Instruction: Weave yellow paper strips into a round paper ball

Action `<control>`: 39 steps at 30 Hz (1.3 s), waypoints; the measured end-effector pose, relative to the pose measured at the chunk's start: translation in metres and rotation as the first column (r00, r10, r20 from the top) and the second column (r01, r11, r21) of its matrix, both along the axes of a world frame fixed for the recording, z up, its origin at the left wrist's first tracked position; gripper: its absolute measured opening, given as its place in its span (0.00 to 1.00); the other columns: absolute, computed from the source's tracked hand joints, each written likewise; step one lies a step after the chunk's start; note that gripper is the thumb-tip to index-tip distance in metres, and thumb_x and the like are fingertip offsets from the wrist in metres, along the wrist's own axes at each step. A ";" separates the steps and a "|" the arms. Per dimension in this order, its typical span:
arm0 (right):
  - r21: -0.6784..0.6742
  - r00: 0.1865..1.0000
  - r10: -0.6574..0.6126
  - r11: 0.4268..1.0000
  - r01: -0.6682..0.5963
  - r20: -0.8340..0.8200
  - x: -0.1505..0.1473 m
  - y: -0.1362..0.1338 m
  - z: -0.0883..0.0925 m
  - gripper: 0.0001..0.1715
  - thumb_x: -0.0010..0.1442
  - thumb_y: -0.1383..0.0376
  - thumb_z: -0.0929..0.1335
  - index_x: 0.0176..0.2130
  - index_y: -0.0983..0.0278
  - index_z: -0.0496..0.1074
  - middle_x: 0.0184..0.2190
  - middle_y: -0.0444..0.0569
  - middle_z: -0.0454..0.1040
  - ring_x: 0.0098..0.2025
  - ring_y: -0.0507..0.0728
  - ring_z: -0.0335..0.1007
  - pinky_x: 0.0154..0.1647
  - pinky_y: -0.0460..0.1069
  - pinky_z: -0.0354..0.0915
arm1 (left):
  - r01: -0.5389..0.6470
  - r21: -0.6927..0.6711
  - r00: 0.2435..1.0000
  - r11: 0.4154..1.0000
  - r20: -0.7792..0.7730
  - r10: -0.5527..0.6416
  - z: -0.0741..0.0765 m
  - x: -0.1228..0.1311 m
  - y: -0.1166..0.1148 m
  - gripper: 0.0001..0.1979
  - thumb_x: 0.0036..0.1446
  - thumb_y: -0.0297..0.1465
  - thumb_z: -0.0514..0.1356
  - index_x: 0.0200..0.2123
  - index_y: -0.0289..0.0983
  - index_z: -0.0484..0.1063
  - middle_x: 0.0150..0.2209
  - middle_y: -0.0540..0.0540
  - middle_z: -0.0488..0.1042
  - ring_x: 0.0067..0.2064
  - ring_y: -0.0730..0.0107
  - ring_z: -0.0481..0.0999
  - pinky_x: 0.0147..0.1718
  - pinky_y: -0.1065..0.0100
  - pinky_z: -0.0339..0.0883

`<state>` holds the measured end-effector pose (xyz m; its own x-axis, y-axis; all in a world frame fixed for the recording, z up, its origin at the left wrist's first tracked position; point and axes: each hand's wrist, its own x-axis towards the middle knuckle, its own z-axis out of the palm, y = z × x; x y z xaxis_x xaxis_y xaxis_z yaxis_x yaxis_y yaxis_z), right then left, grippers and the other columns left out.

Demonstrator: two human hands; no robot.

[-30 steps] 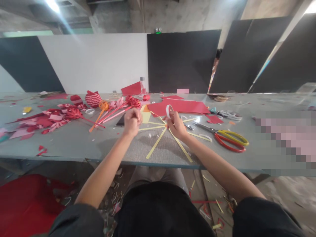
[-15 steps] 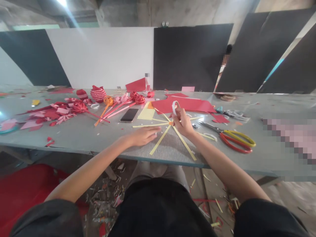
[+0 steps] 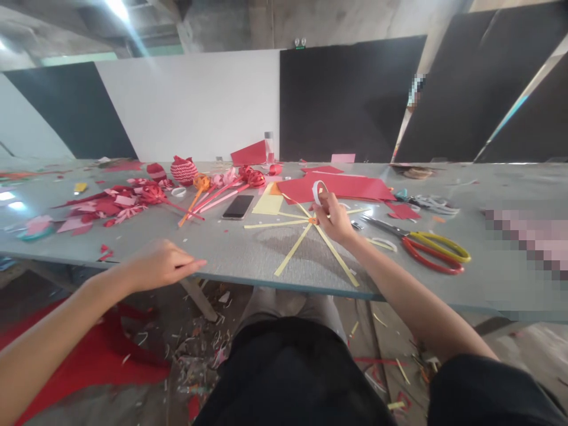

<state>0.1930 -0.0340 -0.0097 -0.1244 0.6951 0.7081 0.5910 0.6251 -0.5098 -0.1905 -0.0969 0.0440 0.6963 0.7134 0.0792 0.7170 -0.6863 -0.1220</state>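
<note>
Strips [image 3: 293, 249] of yellow paper radiate at mid-frame, where the right hand's [image 3: 335, 216] grip is closed on a white ring [image 3: 315, 193]. At lower left, the left hand [image 3: 160, 264] half curls; whether it holds anything, I cannot tell. Arranging strips seems underway; the next move calls for steadiness.

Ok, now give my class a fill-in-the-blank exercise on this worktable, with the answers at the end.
The person's bare right hand holds a thin round ring coloured ____.
Narrow yellow strips spread out from a small centre piece coloured ____.
Large metal scissors have one red handle loop and one ____ loop.
The flat dark-screened phone lies to the ____ of the pale yellow sheet.

Missing words: white; orange; yellow; left.
</note>
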 end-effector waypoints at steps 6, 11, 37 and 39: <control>-0.052 0.997 0.025 0.998 -0.022 0.074 -0.004 -0.002 0.000 0.16 0.61 0.61 0.58 0.48 0.62 0.59 0.33 0.50 0.75 0.28 0.55 0.72 0.29 0.49 0.64 | -0.036 0.039 0.995 0.999 0.093 0.033 0.016 0.016 0.030 0.12 0.58 0.38 0.51 0.31 0.44 0.72 0.32 0.52 0.76 0.33 0.70 0.72 0.34 0.67 0.61; -0.084 0.990 0.041 0.996 -0.030 0.133 -0.006 -0.005 0.002 0.19 0.60 0.62 0.59 0.50 0.63 0.60 0.31 0.47 0.76 0.24 0.52 0.70 0.28 0.46 0.63 | 0.172 0.196 0.854 0.965 0.458 -0.245 0.011 0.117 0.075 0.11 0.56 0.32 0.53 0.42 0.42 0.71 0.47 0.47 0.72 0.49 0.63 0.69 0.48 0.62 0.59; 0.040 0.858 -0.306 0.947 0.319 0.412 0.011 0.019 0.008 0.14 0.57 0.55 0.64 0.28 0.61 0.70 0.26 0.45 0.76 0.28 0.54 0.70 0.26 0.45 0.53 | 0.447 -0.236 0.375 0.863 0.925 0.059 -0.033 0.229 0.125 0.19 0.44 0.32 0.63 0.41 0.39 0.62 0.26 0.52 0.72 0.30 0.70 0.73 0.31 0.70 0.63; 0.057 0.860 -0.300 0.951 0.305 0.412 0.010 0.019 0.009 0.15 0.57 0.54 0.64 0.28 0.62 0.70 0.26 0.46 0.75 0.27 0.53 0.69 0.25 0.45 0.53 | 0.467 -0.259 0.322 0.846 0.940 0.110 -0.033 0.234 0.125 0.22 0.42 0.31 0.65 0.42 0.39 0.63 0.25 0.52 0.71 0.29 0.71 0.73 0.31 0.70 0.63</control>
